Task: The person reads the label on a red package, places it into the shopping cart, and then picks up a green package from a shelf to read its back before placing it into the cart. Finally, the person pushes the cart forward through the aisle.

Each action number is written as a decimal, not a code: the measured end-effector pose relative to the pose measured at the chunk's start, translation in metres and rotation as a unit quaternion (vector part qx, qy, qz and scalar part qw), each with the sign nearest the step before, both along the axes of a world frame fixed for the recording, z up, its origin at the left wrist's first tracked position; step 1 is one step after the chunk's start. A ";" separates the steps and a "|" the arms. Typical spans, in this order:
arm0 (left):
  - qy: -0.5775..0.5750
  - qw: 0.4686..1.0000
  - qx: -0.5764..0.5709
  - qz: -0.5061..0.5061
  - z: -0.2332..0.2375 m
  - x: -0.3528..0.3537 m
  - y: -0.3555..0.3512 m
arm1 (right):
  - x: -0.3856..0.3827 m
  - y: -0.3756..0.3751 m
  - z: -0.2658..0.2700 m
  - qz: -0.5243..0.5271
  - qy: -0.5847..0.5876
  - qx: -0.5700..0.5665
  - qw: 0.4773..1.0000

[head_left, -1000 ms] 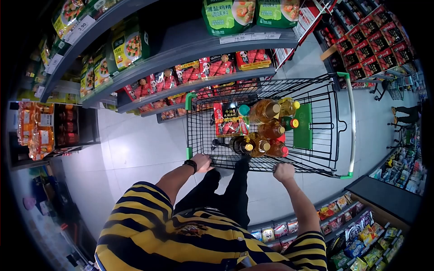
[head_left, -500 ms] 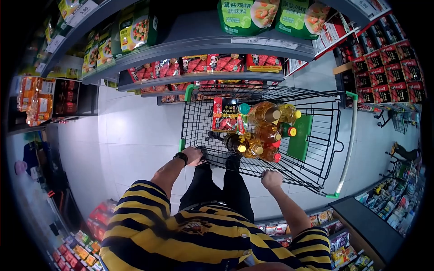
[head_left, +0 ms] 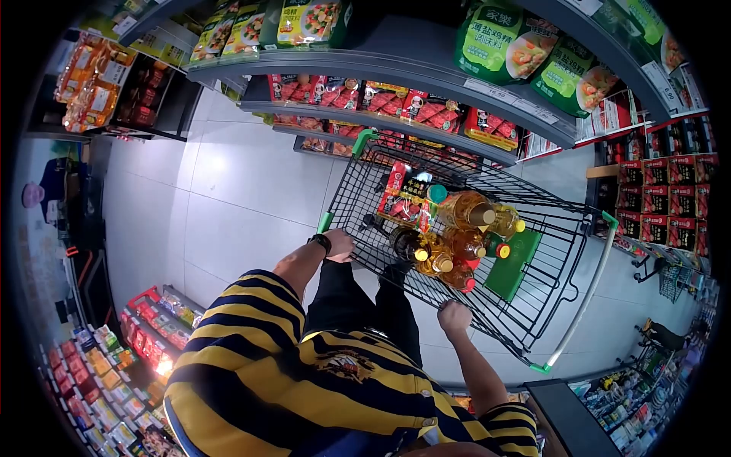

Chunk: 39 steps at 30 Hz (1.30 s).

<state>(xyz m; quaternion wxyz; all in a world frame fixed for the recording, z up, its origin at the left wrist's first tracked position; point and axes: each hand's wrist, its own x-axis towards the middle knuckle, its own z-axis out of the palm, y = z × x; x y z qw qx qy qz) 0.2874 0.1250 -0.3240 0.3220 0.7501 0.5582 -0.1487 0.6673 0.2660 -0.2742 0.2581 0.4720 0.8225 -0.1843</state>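
Note:
A black wire shopping cart (head_left: 365, 142) with green corners stands at an angle in front of me. My left hand (head_left: 340, 246) is closed around its near side rim, close to the far-left corner; a dark watch is on that wrist. Further right, my right hand (head_left: 454, 316) is closed on the same side rim. Inside the basket, several oil bottles (head_left: 466, 209) and a dark sauce bottle (head_left: 407, 244) stand together. A red and black seasoning packet (head_left: 403, 194) lies beside them. The green seat flap (head_left: 514, 265) is at the cart's right end.
A grey shelf (head_left: 411, 72) with green chicken-seasoning bags (head_left: 506, 46) runs along the far side, with red packets (head_left: 434, 110) below. Stacked red boxes (head_left: 655, 198) stand at right. Another person (head_left: 57, 183) is at far left. Low shelves (head_left: 99, 373) hold goods at lower left.
The view has turned, so the shelf goods sit further right. The cart appears angled more, its left end higher and its handle end lower. Both hands remain on its rim.

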 end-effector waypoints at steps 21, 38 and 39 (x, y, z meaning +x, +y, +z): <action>0.013 0.998 -0.054 -0.011 0.036 -0.013 0.002 | -0.009 -0.016 0.012 -0.043 0.034 0.018 0.998; 0.028 0.997 -0.066 -0.013 0.034 -0.010 0.003 | -0.020 -0.002 0.033 -0.043 -0.022 -0.052 0.997; 0.028 0.997 -0.067 -0.012 0.034 -0.009 0.003 | -0.018 -0.002 0.030 -0.044 -0.016 -0.054 0.997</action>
